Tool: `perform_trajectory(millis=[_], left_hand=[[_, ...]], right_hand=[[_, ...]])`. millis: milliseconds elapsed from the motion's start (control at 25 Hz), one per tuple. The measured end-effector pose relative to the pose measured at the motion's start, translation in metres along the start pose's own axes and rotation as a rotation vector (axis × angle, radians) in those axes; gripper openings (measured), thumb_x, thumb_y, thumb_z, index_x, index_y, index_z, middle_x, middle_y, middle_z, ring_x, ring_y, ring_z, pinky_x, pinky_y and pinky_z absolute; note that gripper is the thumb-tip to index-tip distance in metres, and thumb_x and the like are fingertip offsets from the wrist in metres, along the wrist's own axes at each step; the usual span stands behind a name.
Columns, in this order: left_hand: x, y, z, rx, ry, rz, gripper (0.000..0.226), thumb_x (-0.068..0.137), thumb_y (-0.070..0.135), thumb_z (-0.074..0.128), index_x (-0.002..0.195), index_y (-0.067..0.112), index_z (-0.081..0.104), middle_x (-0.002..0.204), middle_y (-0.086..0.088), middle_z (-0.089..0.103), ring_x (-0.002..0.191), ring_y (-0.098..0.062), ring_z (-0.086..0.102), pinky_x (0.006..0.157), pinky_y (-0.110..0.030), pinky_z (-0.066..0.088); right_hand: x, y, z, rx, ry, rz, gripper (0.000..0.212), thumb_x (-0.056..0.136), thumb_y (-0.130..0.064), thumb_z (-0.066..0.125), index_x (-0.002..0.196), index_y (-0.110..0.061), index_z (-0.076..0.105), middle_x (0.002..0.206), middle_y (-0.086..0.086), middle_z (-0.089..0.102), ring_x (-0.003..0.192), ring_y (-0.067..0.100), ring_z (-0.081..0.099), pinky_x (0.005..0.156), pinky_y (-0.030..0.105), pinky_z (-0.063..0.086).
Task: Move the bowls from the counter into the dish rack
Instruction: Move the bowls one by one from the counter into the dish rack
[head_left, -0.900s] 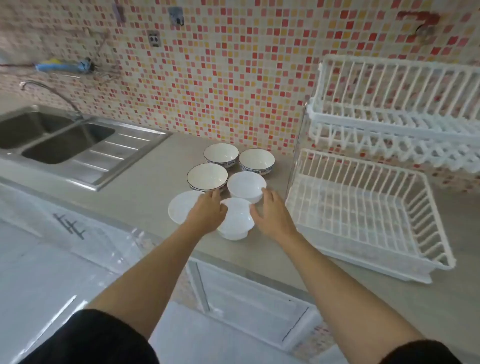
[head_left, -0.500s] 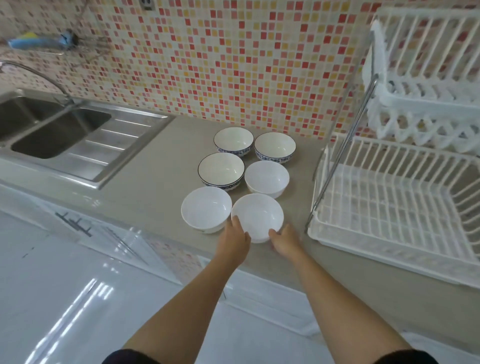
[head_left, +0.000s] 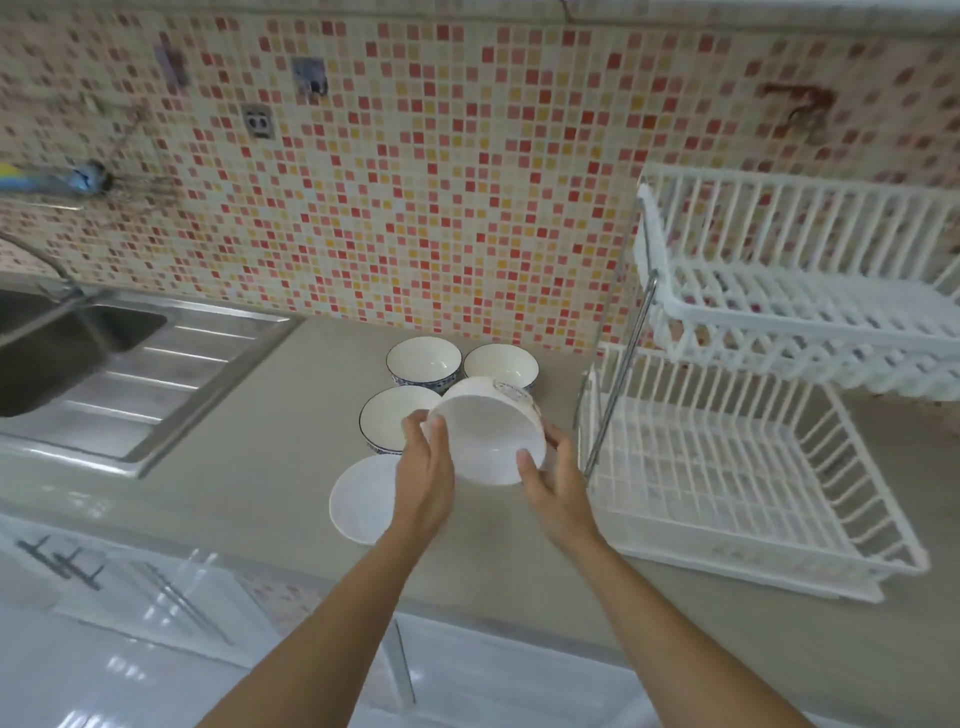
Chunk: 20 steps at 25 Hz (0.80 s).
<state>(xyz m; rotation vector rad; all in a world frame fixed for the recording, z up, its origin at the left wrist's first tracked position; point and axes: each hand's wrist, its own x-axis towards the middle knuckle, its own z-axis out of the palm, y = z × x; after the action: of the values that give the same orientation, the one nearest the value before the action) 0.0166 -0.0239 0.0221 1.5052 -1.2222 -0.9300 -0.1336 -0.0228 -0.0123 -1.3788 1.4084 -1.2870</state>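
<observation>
Path right toward the dish rack (head_left: 748, 483): bare counter (head_left: 249, 467) strip between the bowl cluster and the rack's left wall, but the chrome upright post (head_left: 618, 374) stands at that front-left corner. Lower tier is open from above at its front half; the upper tier (head_left: 800, 291) overhangs the rear half. Left side: counter open up to the sink drainboard (head_left: 156, 379); four bowls (head_left: 423, 361) sit behind and left of the hands.
</observation>
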Motion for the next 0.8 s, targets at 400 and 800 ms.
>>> perform_trajectory(millis=[400, 800], left_hand=[[0.050, 0.203, 0.011, -0.387, -0.132, 0.429, 0.082, 0.078, 0.067, 0.035, 0.131, 0.004, 0.040, 0.130, -0.011, 0.043, 0.116, -0.012, 0.050, 0.076, -0.013, 0.047], [0.063, 0.301, 0.135, 0.005, -0.410, 0.568, 0.084, 0.089, 0.070, 0.005, 0.136, 0.019, 0.051, 0.136, -0.003, 0.056, 0.126, -0.020, 0.049, 0.110, -0.044, 0.030]], right_hand=[[0.041, -0.219, -0.106, 0.155, 0.063, -0.590, 0.050, 0.091, -0.030, 0.060, 0.126, -0.044, 0.027, 0.132, -0.007, 0.049, 0.120, 0.004, 0.055, 0.097, 0.030, 0.050], [0.092, -0.212, -0.277, -0.333, 0.159, -0.461, 0.105, 0.070, -0.036, 0.082, 0.149, -0.034, 0.013, 0.153, -0.005, 0.031, 0.137, 0.012, 0.036, 0.109, 0.031, 0.034]])
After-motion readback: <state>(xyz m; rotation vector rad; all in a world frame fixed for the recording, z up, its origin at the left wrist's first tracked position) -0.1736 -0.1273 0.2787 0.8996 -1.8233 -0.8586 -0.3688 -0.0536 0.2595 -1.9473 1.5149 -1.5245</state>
